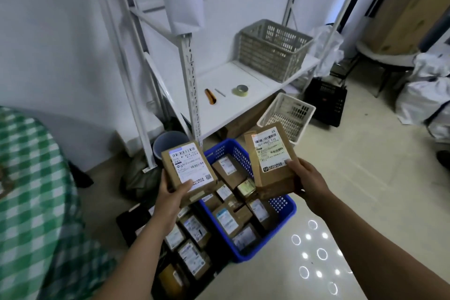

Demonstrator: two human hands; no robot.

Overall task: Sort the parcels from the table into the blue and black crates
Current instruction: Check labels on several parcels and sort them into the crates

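Head view: both forearms reach forward above the blue crate [243, 254]. The left hand [170, 200] grasps a labelled parcel [188, 168] in its fingers; at 3 o'clock the right hand [308, 182] grasps a second parcel [270, 156].

matt cardboard parcels [188, 169], plastic blue crate [283, 212].

Parcels [226, 220] crowd the blue crate [283, 204] and black crate [126, 220]. A shelf post [191, 95] stands behind; floor [353, 173] rightward lies open.
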